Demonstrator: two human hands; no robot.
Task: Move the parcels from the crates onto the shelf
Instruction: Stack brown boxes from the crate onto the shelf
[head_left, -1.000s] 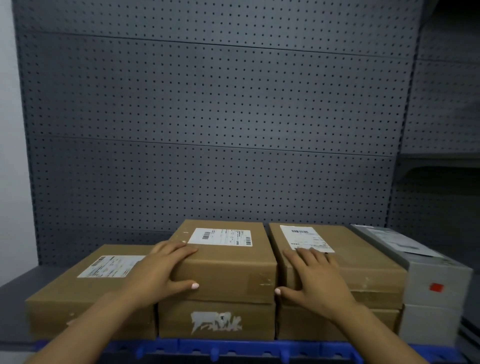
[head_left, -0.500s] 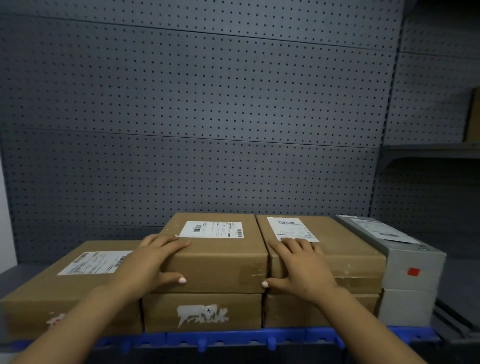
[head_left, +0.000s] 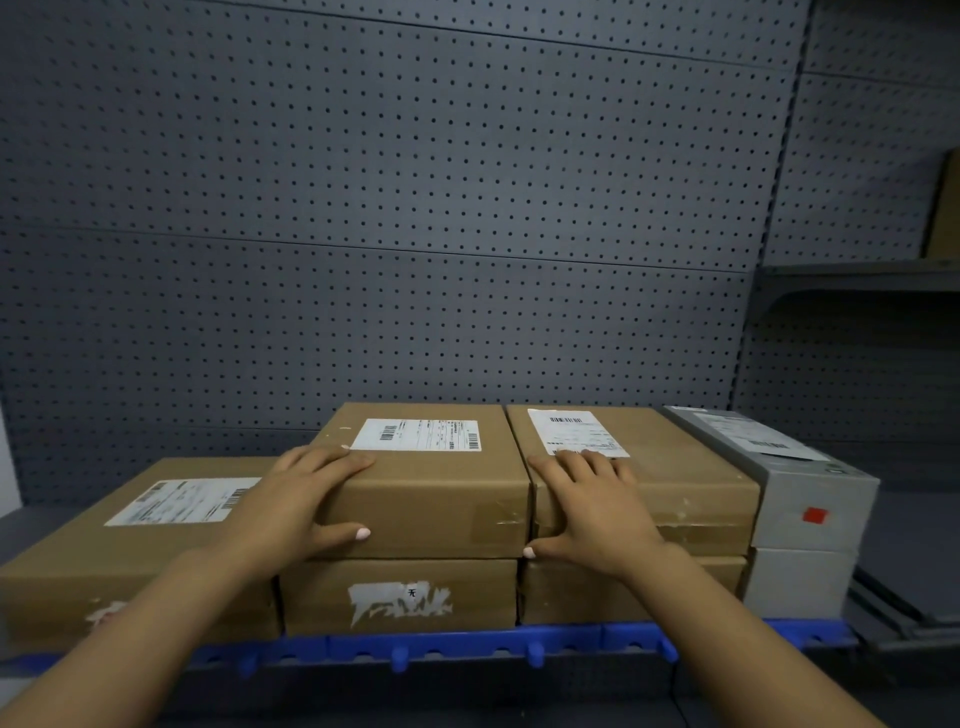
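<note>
Several parcels stand on the shelf, whose blue front edge (head_left: 467, 647) runs below them. My left hand (head_left: 306, 504) wraps the left front corner of the middle top parcel (head_left: 441, 499), a brown carton with a white label; fingers lie on top, thumb on the front face. My right hand (head_left: 597, 509) lies on the left front corner of the right top parcel (head_left: 685, 483), thumb on its front by the seam between the two cartons. Both top cartons rest on lower brown cartons (head_left: 400, 597). No crate is in view.
A lower single brown parcel (head_left: 119, 551) stands to the left. Two stacked grey boxes (head_left: 810, 499) stand to the right, with bare shelf (head_left: 914, 545) beyond them. A grey pegboard wall (head_left: 415, 260) closes the back. A higher neighbouring shelf (head_left: 857, 270) at right holds a brown box (head_left: 945, 208).
The view has drifted to the right, so the parcels sit further left in the frame. Both hands stay on the same corners of the two top cartons.
</note>
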